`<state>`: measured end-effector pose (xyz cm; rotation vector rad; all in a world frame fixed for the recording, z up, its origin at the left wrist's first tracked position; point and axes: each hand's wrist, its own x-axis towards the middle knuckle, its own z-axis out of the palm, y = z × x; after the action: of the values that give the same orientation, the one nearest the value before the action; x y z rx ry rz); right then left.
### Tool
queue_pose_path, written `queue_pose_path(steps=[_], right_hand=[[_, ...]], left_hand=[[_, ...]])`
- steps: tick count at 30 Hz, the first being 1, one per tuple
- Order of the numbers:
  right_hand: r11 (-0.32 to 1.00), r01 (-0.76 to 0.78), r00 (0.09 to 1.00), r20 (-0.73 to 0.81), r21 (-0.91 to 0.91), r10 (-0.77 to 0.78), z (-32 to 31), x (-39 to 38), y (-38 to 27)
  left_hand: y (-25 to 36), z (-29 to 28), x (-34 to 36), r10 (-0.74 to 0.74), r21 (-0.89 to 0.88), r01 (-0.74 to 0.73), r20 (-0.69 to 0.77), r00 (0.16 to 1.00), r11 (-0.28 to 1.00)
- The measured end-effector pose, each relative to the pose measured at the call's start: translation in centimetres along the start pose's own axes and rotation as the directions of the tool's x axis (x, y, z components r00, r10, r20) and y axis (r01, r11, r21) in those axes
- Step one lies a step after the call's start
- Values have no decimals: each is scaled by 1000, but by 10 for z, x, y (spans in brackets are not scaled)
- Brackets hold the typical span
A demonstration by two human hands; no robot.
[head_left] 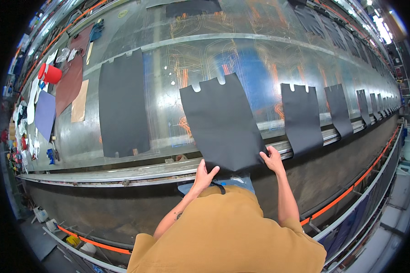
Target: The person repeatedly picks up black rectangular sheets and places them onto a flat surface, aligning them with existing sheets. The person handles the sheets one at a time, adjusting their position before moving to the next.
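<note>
1. Clock read from the middle of the notched black sheet [223, 125], and here it is, stretched over the table edge, notched end toward twelve, near end sagging at six!
2. It is pinched at both near corners: by the left hand [205, 176] at seven o'clock, by the right hand [273, 160] at five.
3. The work is judged part-way: at nine o'clock a flat black sheet [123, 104] has been laid wholly on the table [85, 141], while the held one has not yet been let go.
4. At three o'clock, hanging sheets [300, 113] are draped over the rail [114, 176]; these are judged left to be dealt with. The far end of that row is too small to be counted fairly.
5. Now the room: a bare strip is left toward nine, a narrower gap toward three, and wide marked tabletop is offered at twelve.
6. Toward six, space is closed off by the wearer's body; at four, an orange bar [351, 187] is seen beyond the aisle, well apart.
</note>
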<state>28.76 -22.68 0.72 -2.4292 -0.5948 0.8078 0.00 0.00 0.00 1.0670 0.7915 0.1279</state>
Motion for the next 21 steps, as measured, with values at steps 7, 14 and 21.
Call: queue_pose_path(steps=[7,14,21], right_hand=[[804,218,973,-57,554,-225,-122,51,-160],[532,494,865,-327,688,-382,-223,228,-361],[375,693,716,-527,616,-458,-280,296,-464]], left_hand=[[179,11,11,262,-173,-276,-102,960,946],[425,-35,160,364,-225,-368,-58,929,902],[570,-46,195,617,-73,-613,70,783,786]])
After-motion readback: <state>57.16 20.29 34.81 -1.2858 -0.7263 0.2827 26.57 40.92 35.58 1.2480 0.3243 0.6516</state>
